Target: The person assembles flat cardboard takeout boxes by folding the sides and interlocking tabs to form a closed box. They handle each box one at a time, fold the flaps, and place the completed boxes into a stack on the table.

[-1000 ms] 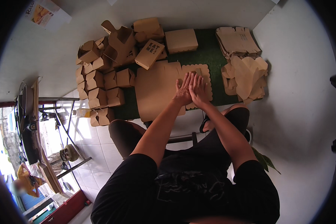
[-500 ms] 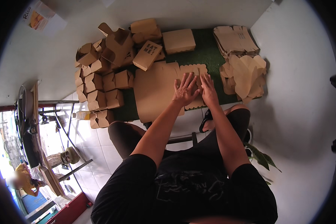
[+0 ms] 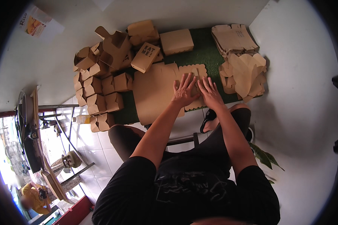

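Note:
A flat brown cardboard box blank [image 3: 154, 92] lies unfolded at the front of the green-topped table, its right part edged with scallops. My left hand [image 3: 184, 92] presses palm down on that scalloped part, fingers spread. Close beside it, my right hand [image 3: 212, 94] also rests flat over the scalloped edge with its fingers apart. Neither hand grips anything. The creases under my palms are hidden.
Several folded small boxes [image 3: 95, 103] crowd the table's left side. Behind the blank stand a printed box [image 3: 145, 57] and a larger closed box [image 3: 176, 41]. Flat blanks [image 3: 234, 39] and loose brown sheets [image 3: 248, 73] are stacked at the right. A person [image 3: 35, 197] sits at lower left.
My right hand's fingers have spread and shifted slightly left, its thumb side nearer the left hand. The left hand stays on the blank. The person at lower left has moved.

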